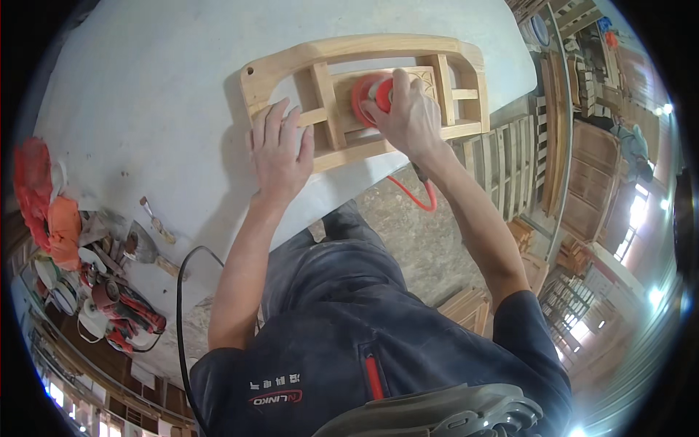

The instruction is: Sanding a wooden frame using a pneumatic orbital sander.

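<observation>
A light wooden frame [382, 46] with crossbars and a carved centre panel lies on a pale worktable [164, 82]. My right hand [412, 117] grips a red round pneumatic sander [371, 98], whose disc rests over the centre panel. The disc's underside is hidden. A red air hose [420, 205] hangs from the tool beside the table edge. My left hand [281, 145] lies flat with fingers apart on the frame's left end, below the round hole in its corner.
Left on the table are a brush [155, 219], a scraper [141, 243], an orange bag [64, 232] and red power tools [131, 311]. Slatted wooden panels [502, 158] stand at the right. A black cable [180, 306] runs by my left arm. Another person [633, 150] is far right.
</observation>
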Motion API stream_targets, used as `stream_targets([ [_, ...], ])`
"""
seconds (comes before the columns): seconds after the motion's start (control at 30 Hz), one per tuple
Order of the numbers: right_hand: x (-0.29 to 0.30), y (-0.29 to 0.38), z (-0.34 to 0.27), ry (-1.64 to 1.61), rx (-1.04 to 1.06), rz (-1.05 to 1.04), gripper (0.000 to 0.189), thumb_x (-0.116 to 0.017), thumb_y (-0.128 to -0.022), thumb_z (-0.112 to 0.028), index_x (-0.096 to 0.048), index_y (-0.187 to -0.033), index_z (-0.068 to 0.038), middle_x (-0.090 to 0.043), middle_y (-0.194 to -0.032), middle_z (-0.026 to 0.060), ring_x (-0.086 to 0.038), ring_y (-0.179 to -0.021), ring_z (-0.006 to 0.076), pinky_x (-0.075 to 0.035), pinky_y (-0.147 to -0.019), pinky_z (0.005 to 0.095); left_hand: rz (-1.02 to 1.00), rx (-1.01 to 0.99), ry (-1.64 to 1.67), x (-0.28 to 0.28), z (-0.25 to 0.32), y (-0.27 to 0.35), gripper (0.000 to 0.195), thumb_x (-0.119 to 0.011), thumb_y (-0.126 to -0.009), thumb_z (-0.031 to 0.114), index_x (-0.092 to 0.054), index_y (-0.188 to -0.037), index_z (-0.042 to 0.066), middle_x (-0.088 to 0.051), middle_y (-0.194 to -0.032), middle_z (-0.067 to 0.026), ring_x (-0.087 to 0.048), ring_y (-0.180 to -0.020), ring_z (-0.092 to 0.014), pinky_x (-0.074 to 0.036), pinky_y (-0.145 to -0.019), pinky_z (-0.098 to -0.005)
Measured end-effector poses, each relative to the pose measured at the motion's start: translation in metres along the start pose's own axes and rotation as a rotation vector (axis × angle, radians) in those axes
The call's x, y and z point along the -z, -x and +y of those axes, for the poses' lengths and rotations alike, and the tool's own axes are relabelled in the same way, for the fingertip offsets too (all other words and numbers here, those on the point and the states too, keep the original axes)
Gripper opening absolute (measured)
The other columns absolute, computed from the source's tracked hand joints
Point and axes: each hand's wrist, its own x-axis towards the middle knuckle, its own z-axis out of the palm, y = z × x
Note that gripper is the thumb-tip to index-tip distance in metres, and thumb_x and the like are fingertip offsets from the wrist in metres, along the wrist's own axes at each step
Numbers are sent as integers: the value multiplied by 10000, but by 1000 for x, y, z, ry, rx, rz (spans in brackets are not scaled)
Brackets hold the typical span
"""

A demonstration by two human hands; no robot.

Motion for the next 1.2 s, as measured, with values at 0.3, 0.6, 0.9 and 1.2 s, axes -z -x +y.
stream_targets([
  [0.3,-26,-24,9,-65,-78,74,504,-769,-954,-403,-532,-1153,-4,-631,-867,241,-665,-603,388,-549,-495,458,-192,-129,-182,-12,0,0,514,-690,-983,322,-628,-1442,98,-622,-1483,-97,-535,-1396,-286,-354,-1108,-453],
  [0.6,-18,-31,68,-26,-37,196,484,-757,-953,-339,-518,-1118,48,-622,-870,235,-642,-546,319,-549,-450,400,-229,-135,-158,-16,6,-7,535,-684,-979,333,-619,-1409,21,-639,-1446,-154,-557,-1363,-319,-374,-1083,-469],
  [0.9,-31,-8,-20,-84,-73,120,463,-753,-928,-305,-538,-1114,61,-617,-910,252,-672,-596,388,-569,-523,441,-245,-89,-111,-17,-1,-7,499,-636,-1024,305,-593,-1420,4,-657,-1418,-140,-595,-1301,-282,-386,-1079,-431],
  [1.2,-27,9,33,-109,-230,111,486,-751,-928,-368,-524,-1134,10,-600,-932,237,-659,-607,390,-544,-508,446,-253,-132,-103,-15,0,-7,445,-611,-1049,269,-604,-1403,-1,-671,-1379,-127,-613,-1241,-274,-389,-1077,-425],
])
